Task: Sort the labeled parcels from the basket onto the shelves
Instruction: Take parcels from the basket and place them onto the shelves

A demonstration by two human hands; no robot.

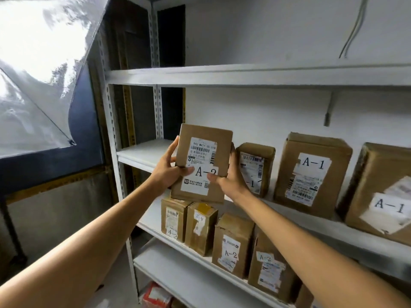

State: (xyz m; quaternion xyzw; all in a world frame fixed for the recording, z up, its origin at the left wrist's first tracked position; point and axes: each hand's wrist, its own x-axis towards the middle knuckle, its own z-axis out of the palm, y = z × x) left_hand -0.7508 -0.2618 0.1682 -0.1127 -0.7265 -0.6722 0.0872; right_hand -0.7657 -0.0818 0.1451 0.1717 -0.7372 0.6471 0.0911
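Gripping the A-2 parcel (201, 163) with both hands (169, 172), left and right (229, 176). It should go down beside the A-2 boxes (231, 245), label facing out.

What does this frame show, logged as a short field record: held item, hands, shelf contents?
held item: cardboard parcel labeled A-2, upright, label facing the camera
left hand: grip on the parcel's left edge
right hand: grip on its right edge
position: in front of the shelves, above the A-2 row
middle shelf: three A-1 parcels, left end bare
lower shelf: four A-2 parcels
top shelf: contents not visible
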